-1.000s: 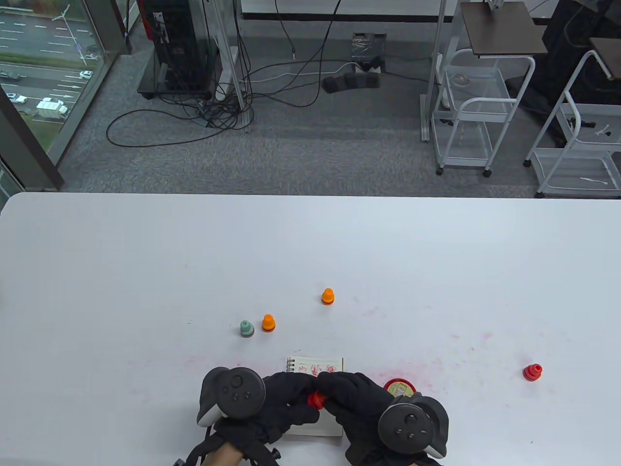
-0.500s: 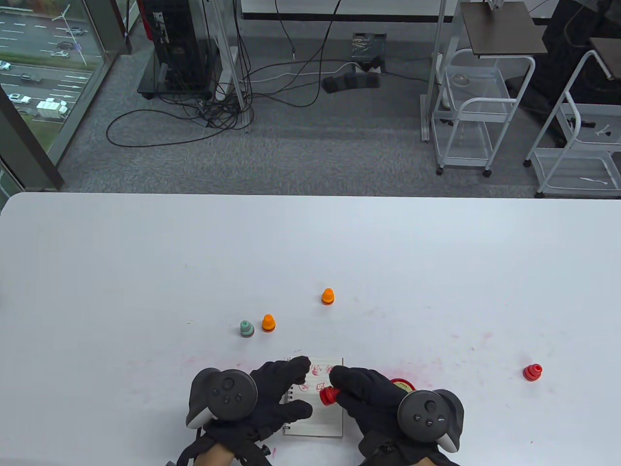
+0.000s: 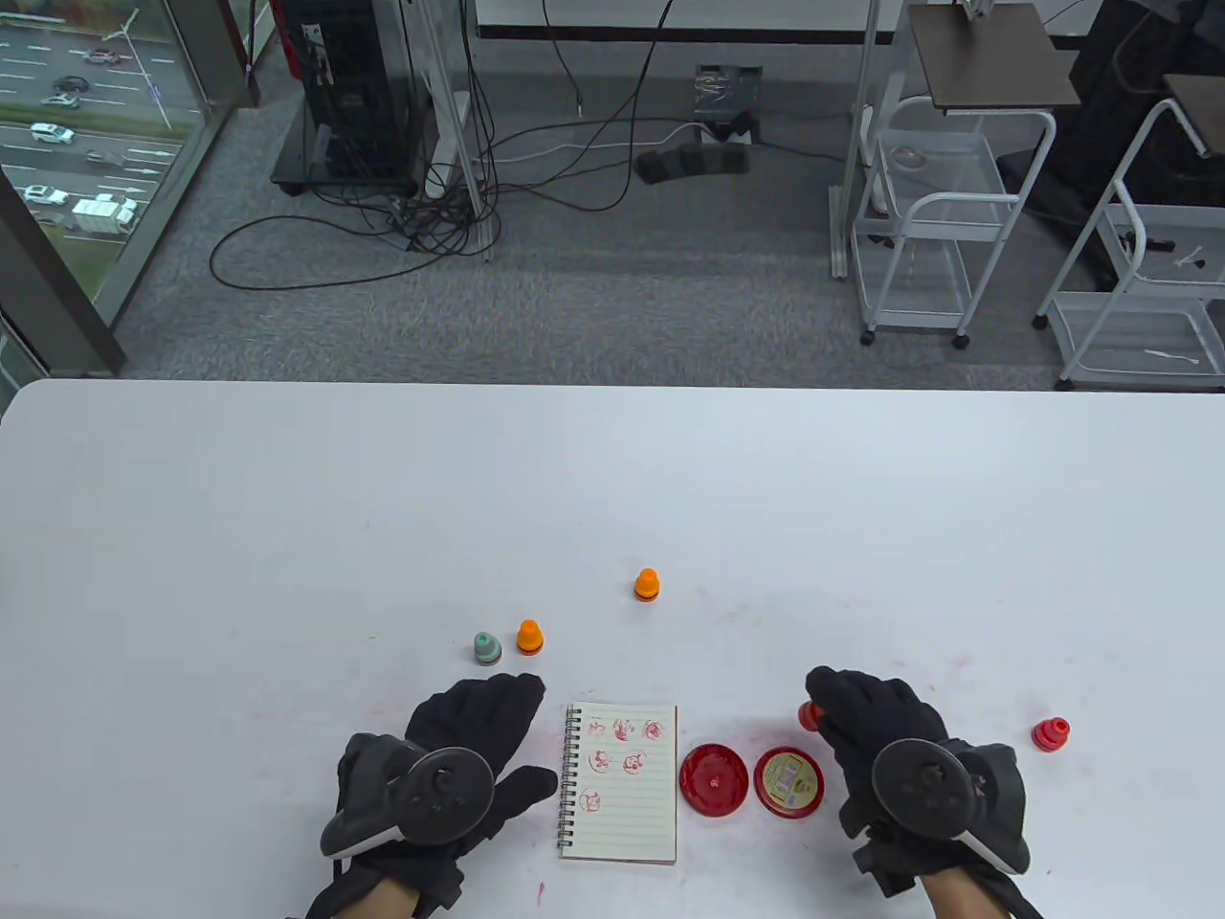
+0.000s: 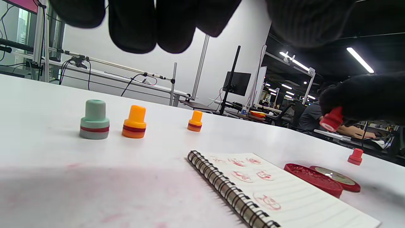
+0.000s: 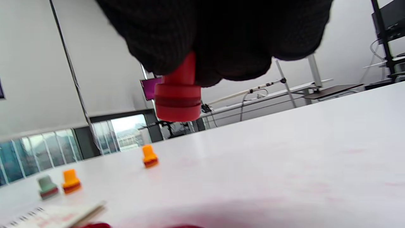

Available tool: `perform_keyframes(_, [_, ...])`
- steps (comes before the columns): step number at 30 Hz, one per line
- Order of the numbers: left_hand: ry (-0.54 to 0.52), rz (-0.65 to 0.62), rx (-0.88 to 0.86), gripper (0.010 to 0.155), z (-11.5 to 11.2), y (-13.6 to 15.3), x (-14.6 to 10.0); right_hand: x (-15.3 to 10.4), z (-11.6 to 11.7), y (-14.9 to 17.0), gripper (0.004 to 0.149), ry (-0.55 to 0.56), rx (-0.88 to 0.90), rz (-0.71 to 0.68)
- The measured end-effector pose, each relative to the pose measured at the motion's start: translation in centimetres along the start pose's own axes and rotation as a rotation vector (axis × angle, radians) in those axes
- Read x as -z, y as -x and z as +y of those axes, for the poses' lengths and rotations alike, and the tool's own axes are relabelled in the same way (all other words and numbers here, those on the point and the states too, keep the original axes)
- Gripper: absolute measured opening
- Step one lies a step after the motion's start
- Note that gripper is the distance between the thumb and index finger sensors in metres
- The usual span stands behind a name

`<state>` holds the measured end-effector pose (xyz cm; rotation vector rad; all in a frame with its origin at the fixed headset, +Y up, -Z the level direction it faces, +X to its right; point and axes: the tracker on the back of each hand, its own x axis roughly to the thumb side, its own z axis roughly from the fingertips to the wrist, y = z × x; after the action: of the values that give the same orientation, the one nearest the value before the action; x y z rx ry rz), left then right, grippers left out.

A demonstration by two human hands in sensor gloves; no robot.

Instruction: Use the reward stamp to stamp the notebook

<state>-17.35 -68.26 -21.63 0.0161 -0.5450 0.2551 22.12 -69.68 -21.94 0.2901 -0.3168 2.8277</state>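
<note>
A small spiral notebook (image 3: 622, 783) (image 4: 278, 193) lies open near the table's front edge, its lined page bearing several red stamp marks. My right hand (image 3: 866, 718) hovers to the right of it and pinches a red stamp (image 3: 810, 714) (image 5: 178, 95) (image 4: 331, 119), held above the table. My left hand (image 3: 483, 732) rests flat on the table just left of the notebook, fingers straight and holding nothing. A red ink pad (image 3: 714, 779) (image 4: 313, 179) and its lid (image 3: 790, 782) lie between the notebook and my right hand.
A green stamp (image 3: 487, 648) (image 4: 94, 119) and an orange stamp (image 3: 529, 637) (image 4: 134, 122) stand beyond my left hand. Another orange stamp (image 3: 647, 584) (image 5: 149, 156) stands farther back, and a red stamp (image 3: 1051, 734) (image 4: 355, 156) at the right. Pink ink smears mark the white table (image 3: 287, 536).
My right hand lifted the red stamp off the notebook and carried it right, past the ink pad. My left hand slid left off the page, uncovering the notebook and a new mark.
</note>
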Motion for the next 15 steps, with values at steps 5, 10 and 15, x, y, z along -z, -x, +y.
perform_keyframes(5, [0.033,0.016,-0.004,0.086,-0.5,0.3,0.2,0.3,1.7,1.4,0.049,-0.062,-0.158,0.041])
perform_keyframes(10, [0.04,0.018,-0.002,0.085,-0.5,0.2,0.2,0.9,2.9,2.4,0.049,-0.097,-0.189,0.079])
perform_keyframes(15, [0.057,0.022,-0.004,0.085,-0.6,0.2,0.2,1.1,4.0,1.9,0.049,-0.16,-0.248,0.064])
